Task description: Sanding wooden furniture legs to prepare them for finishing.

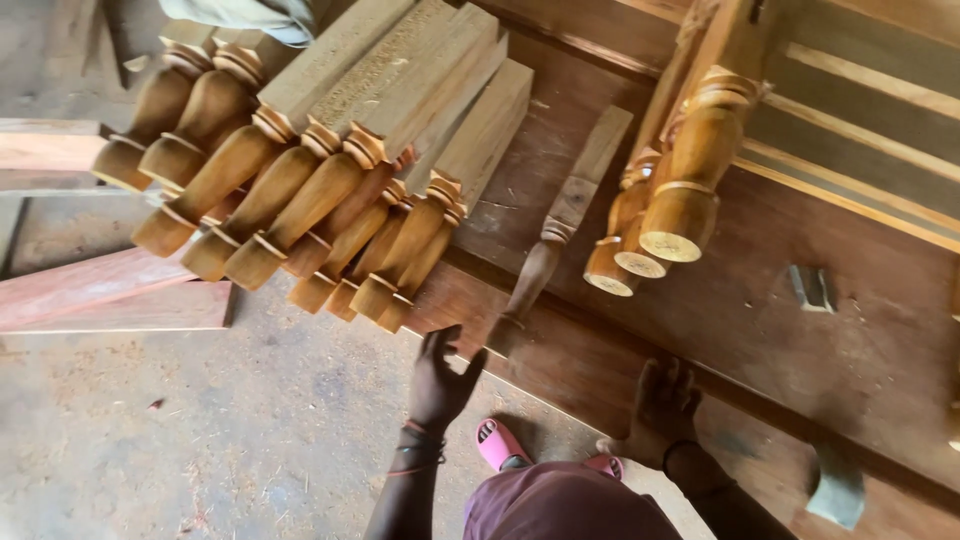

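Purple-clad lap [570,505] is cut off at the bottom edge, half hiding pink sandals [500,443]. Left hand [440,380] is spread open, empty, fingertips just below the dark turned leg [545,255] lying alone on the bench [800,340]. Right hand [662,408] lies flat and open on the bench edge, holding nothing.

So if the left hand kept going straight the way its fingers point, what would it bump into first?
Most likely the lone dark turned leg: the left hand points up toward its lower end, just short of it, though depth is hard to judge.
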